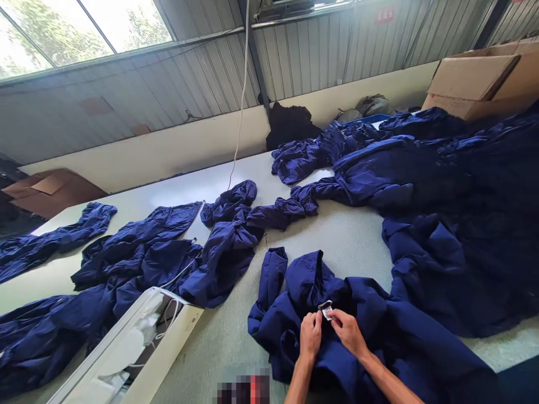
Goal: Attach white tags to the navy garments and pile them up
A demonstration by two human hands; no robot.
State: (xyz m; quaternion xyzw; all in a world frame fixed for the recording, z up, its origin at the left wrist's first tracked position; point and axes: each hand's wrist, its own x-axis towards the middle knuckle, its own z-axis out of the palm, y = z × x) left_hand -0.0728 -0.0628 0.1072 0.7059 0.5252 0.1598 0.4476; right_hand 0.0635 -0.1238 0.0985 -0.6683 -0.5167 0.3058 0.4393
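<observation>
A navy blue jacket (379,325) lies spread and rumpled on the table in front of me. At its collar a small white label (325,308) with dark print faces up. My right hand (348,332) pinches the label's right side between thumb and fingers. Just left of it, my left hand (310,335) is closed, its fingertips at the label's left edge and the collar cloth. Exactly what the left fingers grip is partly hidden. A hood-like fold (307,272) of the same navy cloth rises beyond both hands.
More navy garments (458,168) are heaped on the right, with others (143,241) strewn across the white table (341,233). A long open box (168,348) holding white pieces and a cord stands at front left. Cardboard boxes (475,78) sit at the back right and far left.
</observation>
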